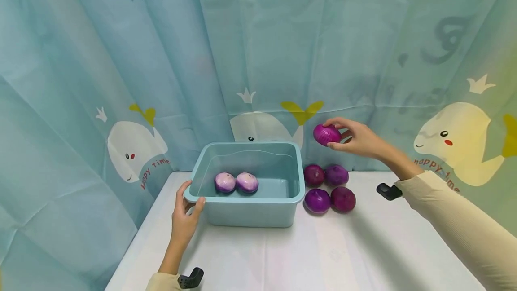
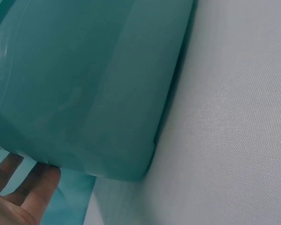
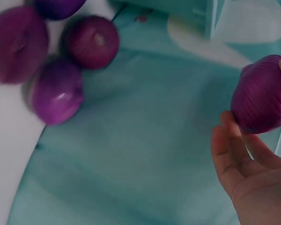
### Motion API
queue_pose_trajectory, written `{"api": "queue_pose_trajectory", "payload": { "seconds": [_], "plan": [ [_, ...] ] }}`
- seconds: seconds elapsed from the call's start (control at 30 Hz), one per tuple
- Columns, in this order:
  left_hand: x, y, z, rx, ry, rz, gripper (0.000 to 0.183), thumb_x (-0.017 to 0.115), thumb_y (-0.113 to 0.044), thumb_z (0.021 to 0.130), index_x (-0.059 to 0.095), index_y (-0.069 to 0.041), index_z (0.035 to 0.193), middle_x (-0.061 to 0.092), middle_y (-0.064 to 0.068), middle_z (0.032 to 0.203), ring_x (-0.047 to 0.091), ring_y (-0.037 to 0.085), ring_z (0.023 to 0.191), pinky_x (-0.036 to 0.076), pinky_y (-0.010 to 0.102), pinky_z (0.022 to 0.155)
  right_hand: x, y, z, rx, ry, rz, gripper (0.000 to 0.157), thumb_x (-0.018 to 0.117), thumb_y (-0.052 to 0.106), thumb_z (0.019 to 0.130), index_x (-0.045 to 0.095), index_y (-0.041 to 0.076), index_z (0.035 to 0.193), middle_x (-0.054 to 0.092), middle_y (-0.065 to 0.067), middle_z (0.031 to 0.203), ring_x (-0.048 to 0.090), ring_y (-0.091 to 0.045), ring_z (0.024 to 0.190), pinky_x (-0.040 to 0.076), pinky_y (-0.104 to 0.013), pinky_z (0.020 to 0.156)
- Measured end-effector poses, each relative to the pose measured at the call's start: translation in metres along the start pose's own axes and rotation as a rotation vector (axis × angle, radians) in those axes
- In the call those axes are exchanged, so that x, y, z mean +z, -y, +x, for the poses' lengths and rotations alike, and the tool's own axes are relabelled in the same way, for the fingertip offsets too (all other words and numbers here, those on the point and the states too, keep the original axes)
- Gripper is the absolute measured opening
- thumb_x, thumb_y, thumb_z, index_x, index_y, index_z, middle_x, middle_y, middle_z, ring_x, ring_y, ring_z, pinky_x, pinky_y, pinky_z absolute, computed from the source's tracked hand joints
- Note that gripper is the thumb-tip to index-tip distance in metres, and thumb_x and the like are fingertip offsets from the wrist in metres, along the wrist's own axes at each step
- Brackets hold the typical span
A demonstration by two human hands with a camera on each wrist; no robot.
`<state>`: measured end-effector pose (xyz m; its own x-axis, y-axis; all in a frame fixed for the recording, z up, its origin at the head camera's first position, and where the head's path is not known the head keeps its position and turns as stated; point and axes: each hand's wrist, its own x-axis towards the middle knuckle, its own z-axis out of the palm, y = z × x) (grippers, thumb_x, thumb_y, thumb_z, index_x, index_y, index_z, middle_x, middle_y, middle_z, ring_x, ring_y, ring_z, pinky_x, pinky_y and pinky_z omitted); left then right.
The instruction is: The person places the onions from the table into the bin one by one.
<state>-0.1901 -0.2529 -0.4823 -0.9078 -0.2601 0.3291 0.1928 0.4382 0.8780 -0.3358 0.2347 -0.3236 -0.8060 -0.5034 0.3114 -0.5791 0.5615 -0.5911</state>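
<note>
A red onion [image 1: 326, 134] is pinched between the thumb and fingers of my right hand [image 1: 357, 139], held in the air beyond the right rim of a blue-green plastic bin [image 1: 250, 213]. The same purple onion [image 3: 262, 96] shows large in the right wrist view. My left hand [image 1: 186, 217] grips the bin's left front corner, thumb on the front rim and fingers over the left side. Inside the bin, toward its left, two pale purple-and-white onions [image 1: 225, 182] lie side by side. In the left wrist view the bin's wall [image 2: 84, 93] hides what it contains.
Several dark red-purple onions [image 1: 343, 199] sit in a cluster on the white-covered table [image 1: 323, 255], close to the bin's right side. Behind the table hangs a blue curtain [image 1: 262, 57] printed with whales. Black wrist cameras [image 1: 389, 191] are worn at both sleeves.
</note>
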Motion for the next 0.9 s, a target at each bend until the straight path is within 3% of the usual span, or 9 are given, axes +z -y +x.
{"api": "queue_pose_trajectory", "payload": {
  "seconds": [0.13,0.4,0.53,0.73,0.9],
  "plan": [
    [-0.002,0.0,0.002,0.008,-0.002,-0.003,0.065,0.066,-0.019,0.101,0.034,-0.022,0.157,0.052,0.024,0.147,0.058,0.033,0.119,0.049,0.022,0.087,0.015,0.017,0.025,-0.016,0.075,0.022,0.051,0.08,0.016,0.089,0.058,0.019,0.135,0.062,-0.014,0.131,0.072,-0.03,0.101,0.058,-0.043,0.083],
    [-0.002,0.001,0.001,-0.015,0.014,0.007,0.065,0.066,-0.022,0.101,0.033,-0.025,0.157,0.05,0.023,0.15,0.059,0.036,0.12,0.051,0.031,0.089,0.042,0.056,0.067,-0.014,0.265,0.037,0.05,0.08,0.019,0.09,0.058,0.021,0.135,0.062,-0.014,0.127,0.071,-0.028,0.1,0.057,-0.043,0.087],
    [-0.001,0.001,0.001,-0.009,0.007,0.013,0.066,0.067,-0.022,0.1,0.034,-0.024,0.157,0.05,0.023,0.15,0.059,0.036,0.12,0.052,0.034,0.09,0.057,0.067,0.083,-0.036,0.291,0.027,0.05,0.08,0.02,0.09,0.058,0.021,0.135,0.063,-0.013,0.128,0.068,-0.03,0.105,0.057,-0.042,0.087],
    [-0.002,0.002,0.001,-0.014,0.007,0.0,0.065,0.067,-0.021,0.1,0.034,-0.025,0.157,0.05,0.021,0.15,0.059,0.034,0.12,0.05,0.028,0.089,0.083,0.074,0.102,-0.028,0.322,0.029,0.048,0.081,0.018,0.088,0.059,0.021,0.13,0.062,-0.01,0.129,0.062,-0.032,0.113,0.056,-0.04,0.086],
    [-0.001,0.002,0.001,-0.015,0.011,0.003,0.066,0.066,-0.022,0.101,0.033,-0.026,0.157,0.047,0.021,0.152,0.058,0.036,0.121,0.051,0.037,0.092,0.099,0.076,0.106,-0.017,0.362,-0.019,0.044,0.081,0.017,0.088,0.059,0.019,0.127,0.061,-0.009,0.128,0.059,-0.032,0.116,0.055,-0.04,0.086]
  ]
}}
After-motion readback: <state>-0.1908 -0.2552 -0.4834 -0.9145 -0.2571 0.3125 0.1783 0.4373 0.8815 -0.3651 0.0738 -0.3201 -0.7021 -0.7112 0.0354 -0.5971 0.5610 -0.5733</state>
